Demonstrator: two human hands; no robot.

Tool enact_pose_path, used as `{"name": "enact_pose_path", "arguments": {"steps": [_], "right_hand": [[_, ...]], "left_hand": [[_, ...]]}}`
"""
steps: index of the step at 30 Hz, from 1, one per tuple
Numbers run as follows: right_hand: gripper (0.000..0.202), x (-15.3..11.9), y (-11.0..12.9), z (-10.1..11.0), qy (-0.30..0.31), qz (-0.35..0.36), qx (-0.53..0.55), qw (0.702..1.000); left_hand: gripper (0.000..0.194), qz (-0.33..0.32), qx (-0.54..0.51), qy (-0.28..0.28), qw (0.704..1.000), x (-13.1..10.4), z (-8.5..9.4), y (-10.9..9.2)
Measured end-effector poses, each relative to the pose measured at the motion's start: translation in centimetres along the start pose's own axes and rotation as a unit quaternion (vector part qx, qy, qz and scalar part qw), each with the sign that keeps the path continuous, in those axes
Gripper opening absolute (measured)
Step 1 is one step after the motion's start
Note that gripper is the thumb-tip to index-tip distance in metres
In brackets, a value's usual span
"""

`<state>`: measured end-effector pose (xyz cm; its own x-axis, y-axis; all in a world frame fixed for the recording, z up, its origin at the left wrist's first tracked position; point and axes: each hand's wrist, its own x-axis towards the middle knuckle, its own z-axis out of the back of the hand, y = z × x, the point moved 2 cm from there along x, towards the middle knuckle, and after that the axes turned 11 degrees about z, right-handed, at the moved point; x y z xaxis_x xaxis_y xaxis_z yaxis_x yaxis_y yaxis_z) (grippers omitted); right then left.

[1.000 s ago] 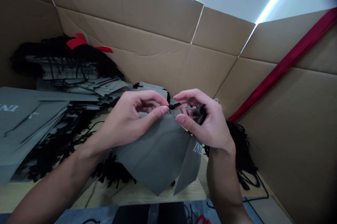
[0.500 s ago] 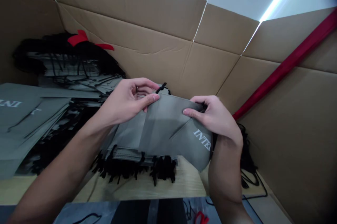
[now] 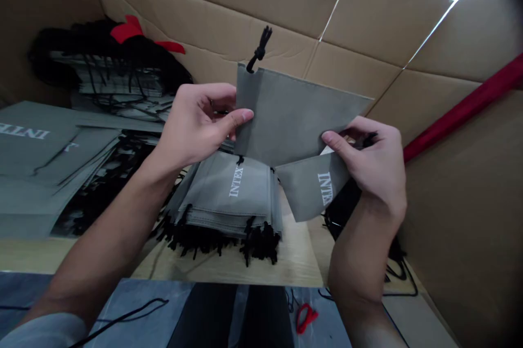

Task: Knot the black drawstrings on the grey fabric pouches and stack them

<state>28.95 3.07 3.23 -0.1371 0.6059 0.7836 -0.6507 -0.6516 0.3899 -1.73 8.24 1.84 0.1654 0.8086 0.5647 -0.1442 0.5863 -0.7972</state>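
A grey drawstring bag (image 3: 294, 114) is raised above the table, a knotted black cord (image 3: 259, 54) sticking up from its upper left corner. My left hand (image 3: 206, 124) pinches its left edge between thumb and fingers. At the lower right, my right hand (image 3: 370, 157) grips the bag, with a bit of black cord at its fingers. Below that hand hangs a grey piece printed INTEX (image 3: 310, 190); whether it is a fold of this bag or a second one, I cannot tell. Underneath lies a stack of similar bags (image 3: 220, 190), black cord ends toward me.
More grey bags (image 3: 32, 157) lie at the left. Behind them is a bundled pile (image 3: 118, 86) with black cords and a red strip (image 3: 126, 29). Cardboard walls (image 3: 212, 21) surround the wooden table (image 3: 298, 261). A dark red band (image 3: 461, 108) slants at the right.
Both hands have lifted the bag up off the stack, and its plain face now shows more fully. My right hand has moved right and up. The view has tilted downward.
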Motion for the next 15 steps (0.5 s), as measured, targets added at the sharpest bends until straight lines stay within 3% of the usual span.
{"name": "enact_pose_path", "arguments": {"steps": [4,8,12,15], "right_hand": [[0.020,-0.1,0.5,-0.2,-0.048,0.046,-0.006,0.998],[0.011,-0.1,1.2,-0.2,-0.005,0.083,0.000,0.997],[0.023,-0.3,1.0,-0.4,0.110,0.104,-0.002,0.988],[0.029,-0.3,0.4,-2.0,0.229,0.132,-0.001,0.964]], "left_hand": [[0.009,-0.058,0.027,-0.005,0.998,-0.5,0.4,-0.8],[0.011,-0.075,0.048,0.032,0.995,-1.0,1.4,-1.8],[0.024,-0.120,0.109,0.104,0.981,-1.6,2.9,-1.5],[0.032,-0.124,0.140,0.151,0.971,-2.4,3.8,1.2]]}}
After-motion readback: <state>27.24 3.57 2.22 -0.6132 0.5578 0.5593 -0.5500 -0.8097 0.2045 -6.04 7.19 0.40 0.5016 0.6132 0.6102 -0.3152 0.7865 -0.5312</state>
